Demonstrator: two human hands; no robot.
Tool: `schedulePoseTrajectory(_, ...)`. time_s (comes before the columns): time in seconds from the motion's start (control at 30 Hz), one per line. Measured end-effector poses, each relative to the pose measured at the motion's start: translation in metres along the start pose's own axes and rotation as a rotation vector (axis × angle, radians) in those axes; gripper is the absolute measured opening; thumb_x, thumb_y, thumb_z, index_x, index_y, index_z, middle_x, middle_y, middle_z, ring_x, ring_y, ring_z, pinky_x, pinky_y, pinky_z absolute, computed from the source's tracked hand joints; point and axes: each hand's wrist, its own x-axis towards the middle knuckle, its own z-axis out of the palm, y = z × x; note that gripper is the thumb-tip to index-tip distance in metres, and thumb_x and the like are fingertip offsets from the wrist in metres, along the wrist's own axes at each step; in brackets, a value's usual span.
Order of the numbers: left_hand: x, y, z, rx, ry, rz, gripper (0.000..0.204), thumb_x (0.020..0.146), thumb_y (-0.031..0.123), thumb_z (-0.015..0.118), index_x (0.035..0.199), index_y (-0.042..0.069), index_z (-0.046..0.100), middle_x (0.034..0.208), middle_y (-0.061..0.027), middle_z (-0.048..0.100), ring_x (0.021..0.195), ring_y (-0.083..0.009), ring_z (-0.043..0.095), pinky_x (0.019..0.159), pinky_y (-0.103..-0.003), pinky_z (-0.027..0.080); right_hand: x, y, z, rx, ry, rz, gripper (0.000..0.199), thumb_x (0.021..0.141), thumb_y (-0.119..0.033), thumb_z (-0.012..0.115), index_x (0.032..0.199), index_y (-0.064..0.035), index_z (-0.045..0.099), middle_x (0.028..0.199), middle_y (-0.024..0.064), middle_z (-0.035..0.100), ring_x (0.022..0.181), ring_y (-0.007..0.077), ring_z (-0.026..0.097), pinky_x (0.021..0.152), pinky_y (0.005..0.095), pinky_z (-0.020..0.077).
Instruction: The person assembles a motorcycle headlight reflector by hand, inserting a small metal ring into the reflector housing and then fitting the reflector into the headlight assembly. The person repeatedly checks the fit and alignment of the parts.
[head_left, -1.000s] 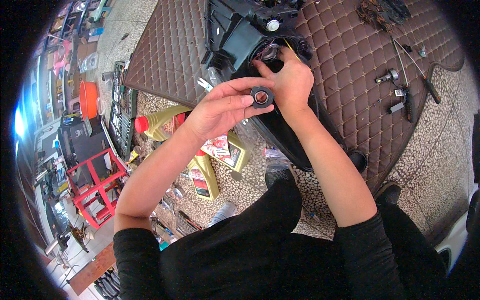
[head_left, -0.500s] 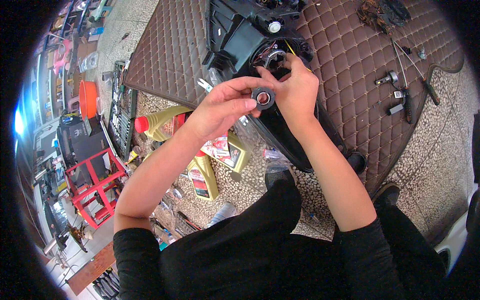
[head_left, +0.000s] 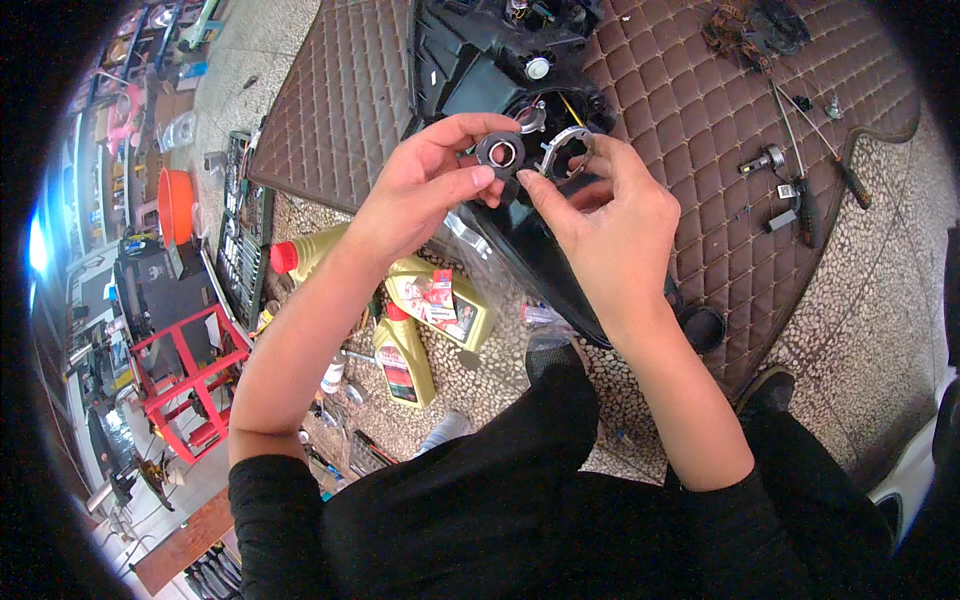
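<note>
My left hand [head_left: 425, 190] pinches a small black round collar [head_left: 501, 153] with a hole through its middle. Right beside it, my right hand [head_left: 600, 215] holds a thin silvery metal ring [head_left: 563, 150] between thumb and fingers. Both parts are up over the round rear opening of a black headlight housing [head_left: 480, 70], which lies on a brown quilted mat [head_left: 350, 90]. The two hands nearly touch at the fingertips.
Small bulbs and connectors [head_left: 775, 175], a long screwdriver [head_left: 815, 140] and a bundle of wiring [head_left: 745, 25] lie on the mat's right side. Yellow oil bottles [head_left: 430, 300] stand on the pebbled floor at left, near a socket tray [head_left: 240, 240], an orange bowl [head_left: 178, 205] and a red stand [head_left: 190, 385].
The silvery ring has come into my right hand's fingers beside the black collar. Both hands stay over the housing's opening.
</note>
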Motion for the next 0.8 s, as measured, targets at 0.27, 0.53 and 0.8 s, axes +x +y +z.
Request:
schedulePoseTrajectory(0.27,0.008,0.012,0.0,0.114,-0.033,0.035,0.051,0.092,0.004,0.07,0.141,0.0,0.055,0.126,-0.0092,0.066,0.111,-0.0165,0.064,0.098,-0.032,0.051,-0.002,-0.019,-0.007,0.164,0.008,-0.022,0.045,0.074,-0.026,0.09,0.102,0.0012,0.069,0.086,0.0149,0.074,0.064,0.0225,0.071,0.061,0.0349,0.0569)
schedulePoseTrajectory(0.53,0.011,0.011,0.001,-0.06,-0.102,-0.014,0.05,0.095,0.008,0.068,0.142,0.0,0.054,0.13,-0.0099,0.065,0.119,-0.0191,0.062,0.104,-0.037,0.05,-0.002,-0.023,-0.009,0.065,-0.049,-0.143,0.051,0.075,-0.019,0.093,0.113,0.0051,0.068,0.093,0.014,0.076,0.066,0.0139,0.072,0.059,0.0268,0.0561)
schedulePoseTrajectory(0.8,0.011,0.011,0.005,-0.123,-0.069,-0.096,0.043,0.101,0.016,0.064,0.14,0.001,0.056,0.126,-0.009,0.068,0.116,-0.0189,0.065,0.103,-0.038,0.052,-0.003,-0.02,-0.004,0.028,-0.029,-0.163,0.049,0.073,-0.019,0.093,0.112,0.0025,0.07,0.089,0.0103,0.076,0.065,0.0142,0.072,0.057,0.0266,0.0549)
